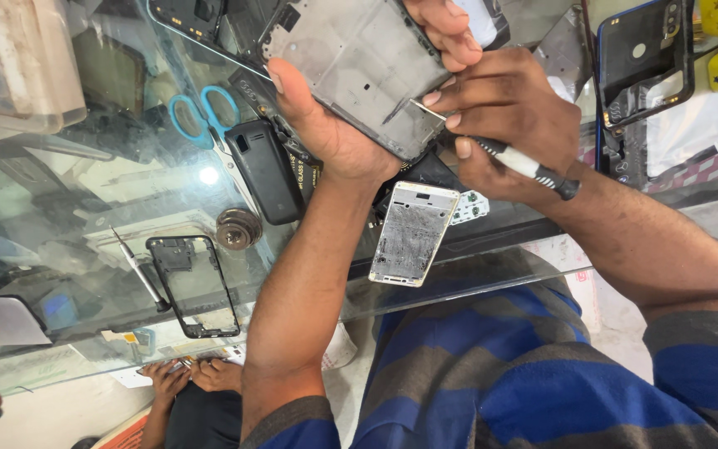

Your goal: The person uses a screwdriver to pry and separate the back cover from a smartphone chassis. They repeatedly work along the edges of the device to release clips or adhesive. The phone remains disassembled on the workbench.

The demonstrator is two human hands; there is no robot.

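Head view: my left hand (326, 125) grips the grey phone frame (359, 58), thumb on its near long edge and fingers (446, 33) curled over the far one. The frame is held above the glass worktop (85, 216), its long axis running from about ten o'clock to four o'clock, bare inner face towards me. My right hand (508, 116) sits at the frame's four o'clock corner, the nearer hand to that end. It is closed on a black-handled tool (533, 169) and pinches a thin metal piece (425, 112) there. The tool's handle points towards four o'clock.
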